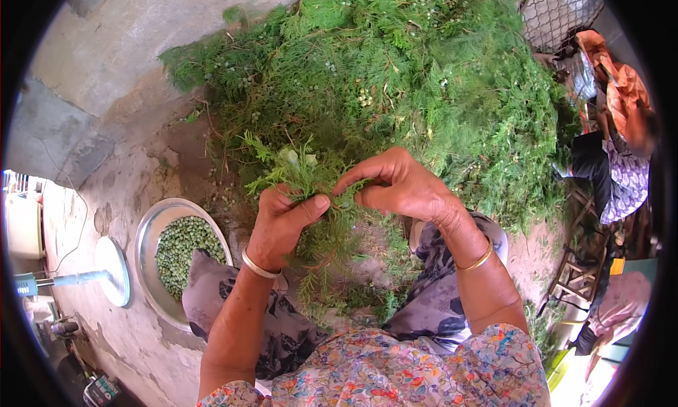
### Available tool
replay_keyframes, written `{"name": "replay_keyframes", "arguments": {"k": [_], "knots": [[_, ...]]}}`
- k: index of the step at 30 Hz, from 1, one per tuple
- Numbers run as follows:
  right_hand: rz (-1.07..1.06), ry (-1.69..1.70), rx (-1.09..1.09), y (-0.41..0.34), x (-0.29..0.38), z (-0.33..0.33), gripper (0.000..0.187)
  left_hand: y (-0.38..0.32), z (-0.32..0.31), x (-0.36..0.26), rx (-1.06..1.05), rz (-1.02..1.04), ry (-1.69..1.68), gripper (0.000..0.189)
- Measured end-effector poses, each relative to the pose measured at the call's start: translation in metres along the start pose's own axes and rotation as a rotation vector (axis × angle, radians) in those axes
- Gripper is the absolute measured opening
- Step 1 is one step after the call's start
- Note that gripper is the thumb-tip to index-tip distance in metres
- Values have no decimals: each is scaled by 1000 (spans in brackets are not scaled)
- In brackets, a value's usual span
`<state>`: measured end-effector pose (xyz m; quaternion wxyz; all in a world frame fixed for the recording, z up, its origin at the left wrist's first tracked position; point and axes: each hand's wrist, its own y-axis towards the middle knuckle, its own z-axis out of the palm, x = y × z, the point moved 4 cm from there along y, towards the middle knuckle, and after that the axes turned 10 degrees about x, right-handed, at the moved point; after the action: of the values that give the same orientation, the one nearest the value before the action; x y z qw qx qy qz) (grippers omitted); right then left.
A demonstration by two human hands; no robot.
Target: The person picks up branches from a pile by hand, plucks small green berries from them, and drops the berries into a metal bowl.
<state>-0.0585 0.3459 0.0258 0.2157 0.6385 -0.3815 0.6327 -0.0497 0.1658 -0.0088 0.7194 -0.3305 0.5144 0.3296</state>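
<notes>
My left hand (288, 224) grips a green conifer sprig (302, 168) between thumb and fingers, with its feathery tips fanning out above the hand and more foliage hanging below. At the sprig's right side, the thumb and index finger of my right hand (405, 187) pinch a bit of the foliage. What lies between those fingertips is too small to make out. Beyond both hands spreads a large heap of cut conifer branches (381, 78), dotted with pale green cones. A round metal basin (145, 258) beside my left knee holds many small green cones (188, 250).
A pale blue stand fan's round base (114, 272) is left of the basin, its pole running leftward. Two other people (627, 179) are at the right edge, near a wooden frame (572, 274). Wire mesh (559, 15) stands behind the heap. A thin cord (85, 211) crosses the floor at left.
</notes>
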Motion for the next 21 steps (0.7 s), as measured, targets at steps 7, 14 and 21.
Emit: {"name": "replay_keyframes", "arguments": {"k": [7, 14, 21], "knots": [[-21, -28, -169, 2, -7, 3, 29, 3, 4, 3, -73, -8, -240, 15], [-74, 176, -170, 9, -8, 9, 23, 4, 5, 5, -67, 20, -278, 18], [-198, 29, -138, 10, -6, 10, 20, 4, 5, 11, -90, -33, -294, 18]]}}
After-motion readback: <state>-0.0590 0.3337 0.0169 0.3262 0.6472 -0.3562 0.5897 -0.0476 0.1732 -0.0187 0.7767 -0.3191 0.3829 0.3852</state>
